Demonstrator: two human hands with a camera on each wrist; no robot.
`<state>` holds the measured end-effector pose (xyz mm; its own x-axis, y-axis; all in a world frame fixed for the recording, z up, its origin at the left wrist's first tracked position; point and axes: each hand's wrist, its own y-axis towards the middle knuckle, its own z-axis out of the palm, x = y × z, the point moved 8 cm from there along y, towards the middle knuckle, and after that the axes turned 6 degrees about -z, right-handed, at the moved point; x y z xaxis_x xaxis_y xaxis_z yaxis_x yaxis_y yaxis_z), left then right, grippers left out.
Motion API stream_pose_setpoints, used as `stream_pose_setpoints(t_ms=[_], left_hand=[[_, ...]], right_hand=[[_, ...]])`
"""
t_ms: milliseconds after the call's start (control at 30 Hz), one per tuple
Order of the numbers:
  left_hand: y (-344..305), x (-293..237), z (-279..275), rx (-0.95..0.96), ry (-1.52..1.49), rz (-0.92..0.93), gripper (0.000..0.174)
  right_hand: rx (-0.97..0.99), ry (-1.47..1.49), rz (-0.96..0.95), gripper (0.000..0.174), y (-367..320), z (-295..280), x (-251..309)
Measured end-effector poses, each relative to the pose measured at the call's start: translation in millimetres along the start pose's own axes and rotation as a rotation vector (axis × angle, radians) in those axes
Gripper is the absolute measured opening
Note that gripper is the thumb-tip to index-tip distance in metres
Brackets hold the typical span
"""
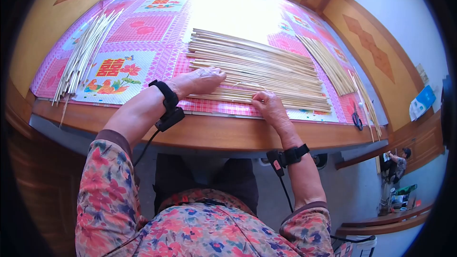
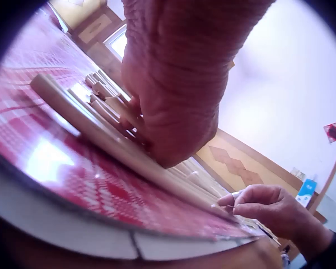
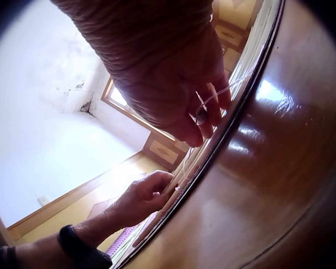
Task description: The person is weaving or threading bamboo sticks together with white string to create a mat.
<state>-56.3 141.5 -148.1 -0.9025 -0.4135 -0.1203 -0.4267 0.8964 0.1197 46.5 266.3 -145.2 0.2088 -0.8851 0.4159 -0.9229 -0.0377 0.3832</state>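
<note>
A row of long, pale straw-coloured sticks (image 1: pixel 266 69) lies side by side across the table in front of me. My left hand (image 1: pixel 202 81) is over the left part of the row, fingers bent down among the sticks (image 2: pixel 73 109); its grip is hidden, so I cannot tell whether it holds one. At the near edge of the row, my right hand (image 1: pixel 270 107) pinches a thin white string (image 3: pixel 235 83) between thumb and fingers. Part of the string loops over the sticks in the head view.
Loose stick bundles lie at the left (image 1: pixel 85 50) and right (image 1: pixel 328 64) of the table. Dark-handled scissors (image 1: pixel 357 118) sit by the right edge near more thin sticks (image 1: pixel 366 102). A patterned pink tablecloth (image 1: pixel 138 28) covers the wooden table (image 1: pixel 219 133). Another person (image 1: pixel 399 165) sits far right.
</note>
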Motion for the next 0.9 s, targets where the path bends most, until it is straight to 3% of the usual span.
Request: stream_pose_setpoints(t_ms=[200, 267, 300, 367, 500, 633, 700, 833, 900], left_hand=[[-14, -1, 7, -0.106, 0.022, 0.063, 0.015], [-17, 2, 4, -0.199, -0.011, 0.096, 0.016], [-17, 2, 5, -0.231, 0.025, 0.122, 0.016], [-14, 3, 13, -0.232, 0.031, 0.12, 0.015], [-15, 0, 12, -0.283, 0.124, 0.183, 0.014], [-17, 1, 10, -0.269, 0.142, 0.161, 0.013], [-14, 1, 15, -0.231, 0.157, 0.189, 0.013], [-14, 11, 16, -0.294, 0.022, 0.134, 0.012], [-15, 3, 5, -0.282, -0.009, 0.099, 0.012]], right_hand=[[-0.037, -0.07, -0.046, 0.01, -5, 1, -1], [-0.139, 0.445, 0.26, 0.011, -15, -1, -27], [-0.139, 0.445, 0.26, 0.011, -14, -5, -29], [-0.351, 0.41, 0.189, 0.014, -19, -37, -34], [-0.393, 0.377, 0.162, 0.019, -11, -51, -42], [-0.38, 0.545, 0.295, 0.019, 1, -27, -67], [-0.356, 0.836, 0.391, 0.016, 5, -14, -69], [-0.251, 0.973, 0.466, 0.016, 15, 9, -79], [-0.247, 0.906, 0.514, 0.015, 11, 5, -81]])
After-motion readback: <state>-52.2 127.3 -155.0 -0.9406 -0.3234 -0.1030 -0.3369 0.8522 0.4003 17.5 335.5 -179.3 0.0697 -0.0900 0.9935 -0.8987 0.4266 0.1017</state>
